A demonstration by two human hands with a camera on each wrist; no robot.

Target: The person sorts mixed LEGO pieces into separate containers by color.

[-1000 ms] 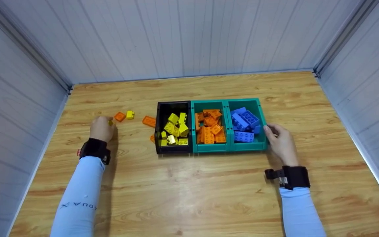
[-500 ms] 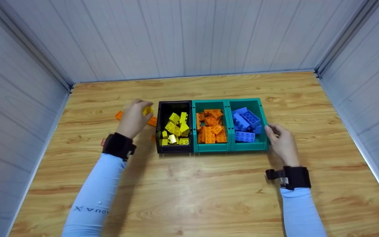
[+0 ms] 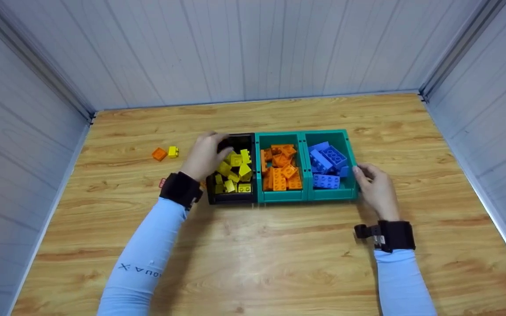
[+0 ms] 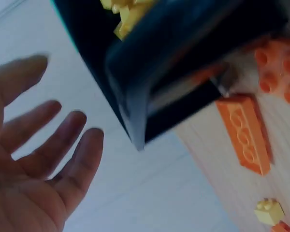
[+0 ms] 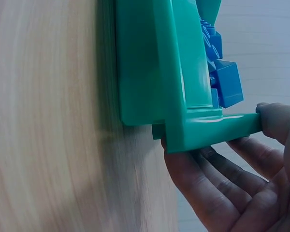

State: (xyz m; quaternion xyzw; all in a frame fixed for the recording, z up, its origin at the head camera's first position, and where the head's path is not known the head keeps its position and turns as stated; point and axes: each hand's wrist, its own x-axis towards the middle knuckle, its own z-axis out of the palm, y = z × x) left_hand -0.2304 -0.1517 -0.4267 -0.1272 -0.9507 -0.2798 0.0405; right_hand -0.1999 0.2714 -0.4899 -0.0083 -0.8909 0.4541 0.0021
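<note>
My left hand (image 3: 204,156) is over the left rim of the black bin (image 3: 233,199), its fingers spread apart and holding nothing in the left wrist view. Inside that bin lie several yellow bricks (image 3: 244,170). With thumb and fingers, my right hand (image 3: 378,191) grips the right rim of the green bin (image 5: 183,87) that holds several blue bricks (image 3: 327,181). Between these two stands another green bin (image 3: 281,197) with several orange bricks (image 3: 279,179). The three bins stand side by side.
On the table left of the bins lie a small orange brick (image 3: 159,154) and a small yellow brick (image 3: 173,152). Close to the black bin, the left wrist view shows a longer orange brick (image 4: 246,135) and another orange brick (image 4: 280,70). Panelled walls (image 3: 262,52) enclose the table.
My left hand picked up a yellow brick at the left, carried it rightward to the black bin and let go. One more yellow brick shows in there. My right hand has stayed put.
</note>
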